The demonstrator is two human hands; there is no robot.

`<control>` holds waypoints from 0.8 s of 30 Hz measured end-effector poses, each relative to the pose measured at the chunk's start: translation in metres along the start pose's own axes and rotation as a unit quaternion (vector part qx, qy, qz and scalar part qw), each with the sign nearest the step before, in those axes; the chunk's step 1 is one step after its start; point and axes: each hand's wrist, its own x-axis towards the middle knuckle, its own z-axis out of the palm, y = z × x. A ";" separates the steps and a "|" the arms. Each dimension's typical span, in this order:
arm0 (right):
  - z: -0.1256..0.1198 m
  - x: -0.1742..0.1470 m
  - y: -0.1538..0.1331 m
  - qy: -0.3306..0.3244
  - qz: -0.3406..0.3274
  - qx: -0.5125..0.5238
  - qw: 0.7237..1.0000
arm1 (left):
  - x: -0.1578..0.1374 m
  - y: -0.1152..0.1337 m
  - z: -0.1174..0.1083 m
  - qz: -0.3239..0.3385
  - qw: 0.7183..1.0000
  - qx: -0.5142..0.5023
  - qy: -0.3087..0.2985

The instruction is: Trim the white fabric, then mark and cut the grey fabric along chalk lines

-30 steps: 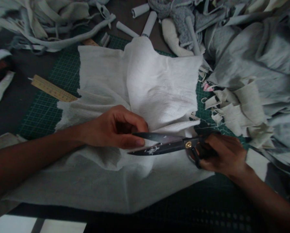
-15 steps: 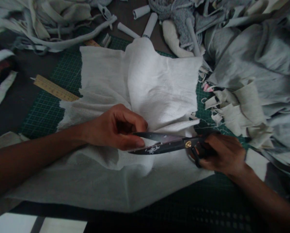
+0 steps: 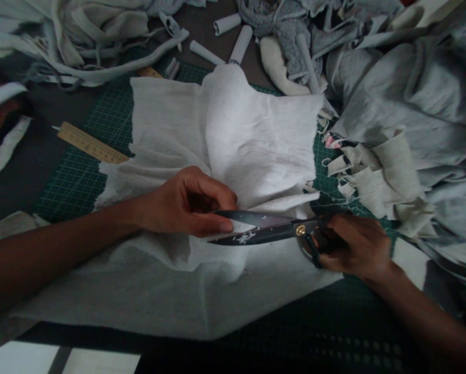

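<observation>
A large piece of white fabric [image 3: 240, 140] lies rumpled across the middle, with frayed side edges. My left hand [image 3: 194, 205] pinches a folded bit of this fabric between thumb and fingers. Black scissors [image 3: 256, 234] are held in my right hand [image 3: 355, 244], whose fingers wrap around the handles. The blades are parted and point left, with the pinched fold between them close to my left thumb. White lint specks cling to the lower blade. Part of the handles is hidden by my right fingers.
Under the fabric is a green cutting mat [image 3: 72, 182]. A wooden ruler [image 3: 92, 144] lies at the left. Fabric scraps [image 3: 376, 176] and a heap of grey cloth [image 3: 404, 98] fill the right. Rolled pieces [image 3: 240, 44] and cloth strips [image 3: 100, 67] lie at the back.
Very little differs. The scissors have shifted slightly up and left with my right hand, and their blades look a touch less parted. My left hand keeps its pinch on the fabric.
</observation>
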 end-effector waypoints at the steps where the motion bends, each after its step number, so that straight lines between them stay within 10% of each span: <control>1: 0.000 0.000 0.000 0.001 0.000 -0.001 1.000 | 0.000 0.000 0.000 0.002 1.000 0.000 0.000; 24: -0.002 -0.004 0.007 -0.023 -0.027 -0.016 0.999 | 0.002 0.002 0.003 0.053 0.999 0.009 -0.007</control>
